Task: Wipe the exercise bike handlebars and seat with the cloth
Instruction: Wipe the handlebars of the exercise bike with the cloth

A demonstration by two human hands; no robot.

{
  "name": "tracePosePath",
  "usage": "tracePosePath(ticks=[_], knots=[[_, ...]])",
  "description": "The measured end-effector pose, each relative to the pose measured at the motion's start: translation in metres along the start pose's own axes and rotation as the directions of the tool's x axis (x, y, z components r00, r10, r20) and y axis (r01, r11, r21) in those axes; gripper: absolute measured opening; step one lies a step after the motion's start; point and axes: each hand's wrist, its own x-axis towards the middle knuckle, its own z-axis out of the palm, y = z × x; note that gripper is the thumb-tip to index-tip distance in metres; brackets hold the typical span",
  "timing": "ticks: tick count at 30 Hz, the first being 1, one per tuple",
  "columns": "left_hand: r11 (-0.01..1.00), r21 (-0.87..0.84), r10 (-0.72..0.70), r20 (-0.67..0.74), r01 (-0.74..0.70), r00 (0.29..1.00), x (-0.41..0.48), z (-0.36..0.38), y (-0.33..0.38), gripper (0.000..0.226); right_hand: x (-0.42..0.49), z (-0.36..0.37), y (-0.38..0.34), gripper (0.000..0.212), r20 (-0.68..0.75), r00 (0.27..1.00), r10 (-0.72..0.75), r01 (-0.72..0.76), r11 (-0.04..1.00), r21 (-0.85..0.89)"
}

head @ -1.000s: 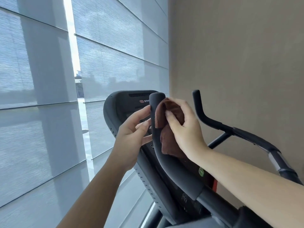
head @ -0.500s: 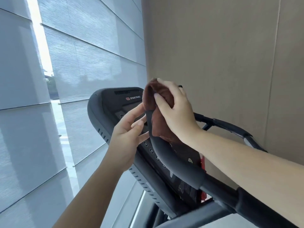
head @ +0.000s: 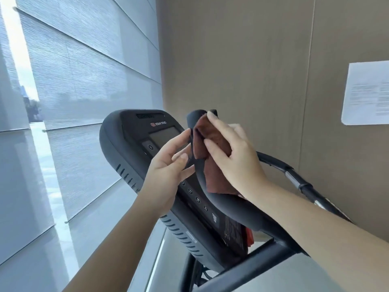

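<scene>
Cloth (head: 216, 178), brown: was held against handlebar (head: 231, 207) by right grip (head: 237, 159), fingers curled over it. Left grip (head: 166, 169), just left of right grip: was kept loosely open, handlebar touched by fingertips.

Both forearms raised, left hand (head: 168, 167) loosely bent, fingertips touching handlebar (head: 235, 209), right hand (head: 237, 157) wrapped over cloth (head: 216, 180)

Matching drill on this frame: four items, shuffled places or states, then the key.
1 cloth
2 console
3 paper sheet
4 left hand

A on the wall
B under the right hand, against the handlebar
C fingertips touching the handlebar
D behind the handlebar, screen dark

Pairs: 1-B, 2-D, 3-A, 4-C
</scene>
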Motion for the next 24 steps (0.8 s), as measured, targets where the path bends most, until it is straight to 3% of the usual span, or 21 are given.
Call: tracePosePath(ticks=[4, 10, 14, 18, 24], knots=[[0.999, -0.042, 0.032, 0.031, -0.031, 0.999, 0.001, -0.003, -0.005, 0.046, -0.043, -0.013, 0.002, 0.046, 0.135, 0.978, -0.162, 0.201, 0.908, -0.369], [0.995, -0.098, 0.024, 0.042, -0.019, 0.999, 0.002, -0.006, -0.003, 0.046, 0.001, 0.011, -0.008, 0.045, -0.132, 0.990, -0.042, 0.027, 0.993, -0.113], [0.987, -0.158, 0.028, 0.036, -0.022, 0.999, 0.003, -0.008, -0.007, 0.043, -0.016, 0.001, 0.001, 0.047, -0.017, 0.998, -0.053, 0.050, 0.989, -0.136], [0.976, -0.215, 0.052, 0.063, -0.037, 0.997, 0.002, -0.009, -0.010, 0.043, -0.045, -0.012, 0.002, 0.044, 0.096, 0.990, -0.106, 0.134, 0.917, -0.375], [0.960, -0.279, 0.058, 0.150, -0.014, 0.987, 0.007, -0.017, -0.011, 0.047, 0.007, 0.019, -0.012, 0.045, -0.229, 0.969, -0.093, 0.028, 0.962, -0.272]])
